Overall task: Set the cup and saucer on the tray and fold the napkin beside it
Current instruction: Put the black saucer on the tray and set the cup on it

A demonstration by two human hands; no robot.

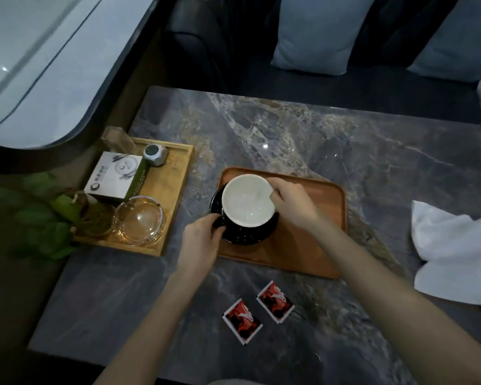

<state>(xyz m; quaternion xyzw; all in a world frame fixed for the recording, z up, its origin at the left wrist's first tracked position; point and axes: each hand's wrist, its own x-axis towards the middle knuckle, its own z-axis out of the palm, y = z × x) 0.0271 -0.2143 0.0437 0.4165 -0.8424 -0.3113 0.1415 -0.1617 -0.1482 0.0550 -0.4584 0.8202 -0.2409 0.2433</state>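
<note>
Marble tabletop (331, 140): black saucer (247, 236) and white-lined cup (247, 201) on wooden tray (311, 234), left end; left hand (203, 243) gripping handle, right hand (292, 202) pinching rim; placement apparently finishing; white napkin (453, 251) right, unfolded, likely next.

Cup (247, 200), saucer (243, 234) on tray (311, 240); napkin (453, 254) unfolded

white box (114, 176) with a round logo, lettering too blurred to read, red packets (275, 301) print illegible
</note>
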